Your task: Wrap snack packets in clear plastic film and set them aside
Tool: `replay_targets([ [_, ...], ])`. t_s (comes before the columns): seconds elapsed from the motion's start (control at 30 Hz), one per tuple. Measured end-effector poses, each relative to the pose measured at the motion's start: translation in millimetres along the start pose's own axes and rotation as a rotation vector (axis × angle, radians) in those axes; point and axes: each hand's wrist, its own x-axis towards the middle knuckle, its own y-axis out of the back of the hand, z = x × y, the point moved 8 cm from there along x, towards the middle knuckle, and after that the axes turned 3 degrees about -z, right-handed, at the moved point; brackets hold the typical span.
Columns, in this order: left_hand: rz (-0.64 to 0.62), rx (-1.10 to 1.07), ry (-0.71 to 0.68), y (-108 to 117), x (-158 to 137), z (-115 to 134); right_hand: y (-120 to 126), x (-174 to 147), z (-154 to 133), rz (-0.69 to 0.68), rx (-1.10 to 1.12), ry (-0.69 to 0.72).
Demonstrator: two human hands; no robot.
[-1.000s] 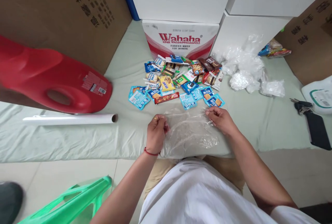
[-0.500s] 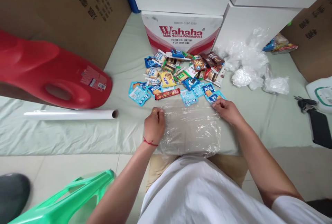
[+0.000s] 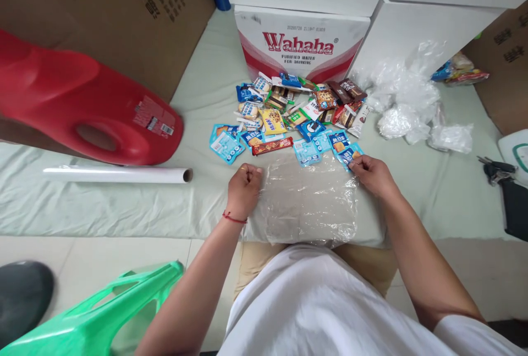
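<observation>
I have a thin, clear plastic bag (image 3: 311, 202), wrinkled and shiny, at the near edge of the table (image 3: 124, 213). Since a second ago I've drawn it flatter, left hand (image 3: 243, 188) and right hand (image 3: 375, 176) wider apart. It stretches between them, nearer than the snack packets (image 3: 273, 121), pinched at its far left and far right corners.

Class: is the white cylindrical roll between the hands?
No, clear crinkled plastic film lies between them; the roll is left of the left hand.
</observation>
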Motion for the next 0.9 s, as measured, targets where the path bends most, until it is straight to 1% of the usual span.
replay_targets([
  [0.07, -0.001, -0.031, 0.007, 0.7, 0.8, -1.4, 0.7, 1.3, -0.1, 0.008, -0.016, 0.008],
  [0.13, -0.027, -0.092, 0.046, -0.3, 0.0, -1.7, -0.2, 2.4, -1.8, 0.012, -0.026, 0.034],
  [0.27, -0.184, -0.263, 0.191, -9.4, -8.1, 4.1, -4.1, 3.9, -4.0, -0.001, -0.016, 0.064],
  [0.37, -0.305, -0.34, 0.311, -16.0, -16.3, 8.9, -4.5, 4.2, -2.6, -0.003, 0.002, 0.048],
  [0.47, -0.396, -0.407, 0.371, -21.2, -20.0, 9.1, -2.0, 2.9, -1.3, 0.008, -0.01, 0.036],
  [0.53, -0.382, -0.44, 0.342, -20.3, -17.2, 7.6, -0.7, 1.3, -1.8, 0.01, -0.013, 0.045],
  [0.63, -0.273, -0.421, 0.244, -13.7, -8.8, 4.5, -0.9, 0.7, -5.7, 0.008, 0.016, 0.088],
  [0.67, -0.237, -0.405, 0.204, -11.8, -5.8, 4.6, 0.0, 2.0, -7.5, 0.026, 0.026, 0.106],
  [0.73, -0.188, -0.371, 0.13, -10.3, 0.2, 6.3, 4.6, 7.7, -11.2, 0.105, 0.035, 0.141],
  [0.8, -0.169, -0.341, 0.091, -12.2, 6.1, 7.9, 9.8, 16.5, -14.9, 0.187, 0.013, 0.168],
  [0.9, -0.165, -0.316, 0.067, -17.9, 13.9, 9.6, 14.9, 26.7, -23.3, 0.255, -0.142, 0.181],
])
